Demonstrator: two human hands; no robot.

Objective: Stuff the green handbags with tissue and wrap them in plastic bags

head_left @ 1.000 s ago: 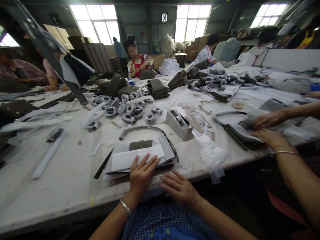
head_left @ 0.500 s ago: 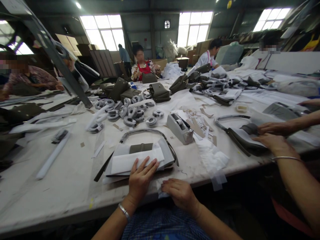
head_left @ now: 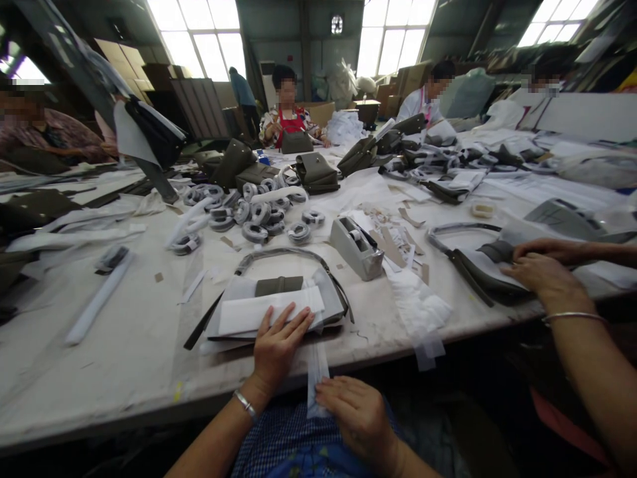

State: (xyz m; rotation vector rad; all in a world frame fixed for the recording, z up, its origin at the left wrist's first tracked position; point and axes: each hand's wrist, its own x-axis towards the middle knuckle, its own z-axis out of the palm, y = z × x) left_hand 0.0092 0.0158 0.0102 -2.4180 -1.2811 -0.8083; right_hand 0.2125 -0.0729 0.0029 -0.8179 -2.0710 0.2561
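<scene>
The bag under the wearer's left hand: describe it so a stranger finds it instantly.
Find the long white table, then the gray tape dispenser on it. Just left of it, nearer the edge, lies a dark bag, its handle arched away from the wearer. Unlike the co-worker's bag at right, it has the wearer's left hand on a white sheet across it.

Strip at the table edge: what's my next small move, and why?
Probably lift the strip toward the bag: your right hand touches it beyond the table edge, while your left hand rests on the bag's white sheet.
</scene>
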